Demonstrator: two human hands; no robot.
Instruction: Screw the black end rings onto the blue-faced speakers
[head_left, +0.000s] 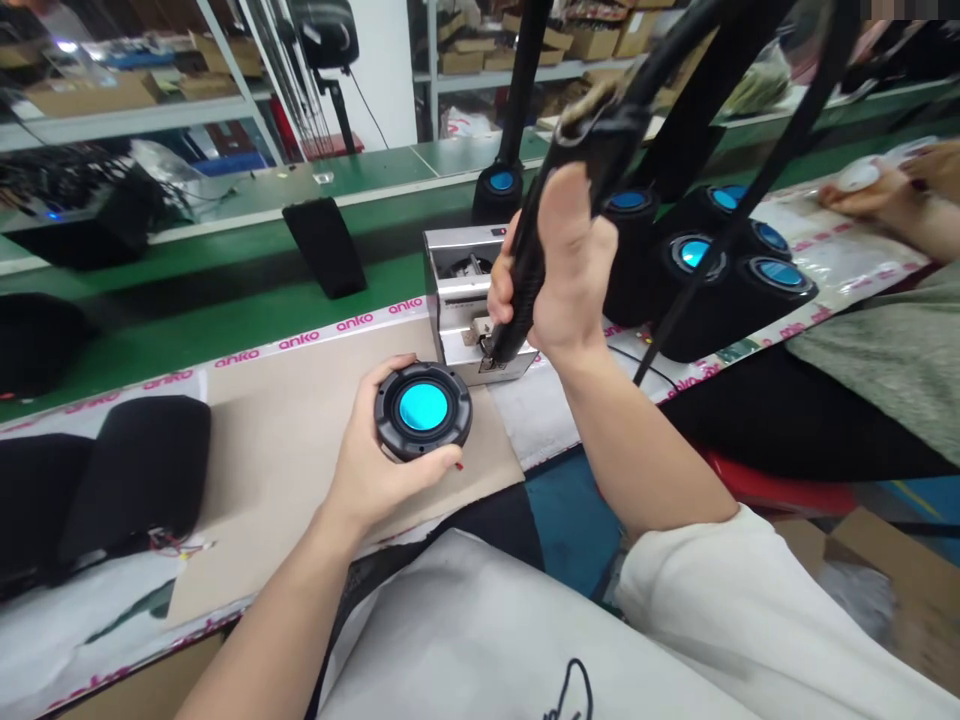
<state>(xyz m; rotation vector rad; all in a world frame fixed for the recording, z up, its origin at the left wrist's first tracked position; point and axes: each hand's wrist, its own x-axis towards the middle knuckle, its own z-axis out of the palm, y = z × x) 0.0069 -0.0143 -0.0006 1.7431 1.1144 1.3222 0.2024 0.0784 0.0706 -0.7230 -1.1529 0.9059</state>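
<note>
Cyan-coned black speaker driver held just over cardboard sheet near its right edge | I log left hand grasping it firmly | right hand clenched on black electric screwdriver, tip at silver screw feeder | advise seating tip squarely

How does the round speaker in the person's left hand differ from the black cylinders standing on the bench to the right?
The round speaker is held in the left hand, while the black cylinders stand on the bench. The speaker shows a bare, ridged rim; the cylinders have tall, plain black bodies. It is alone; they stand clustered. Both show a bright blue circle inside a dark ring.
</note>
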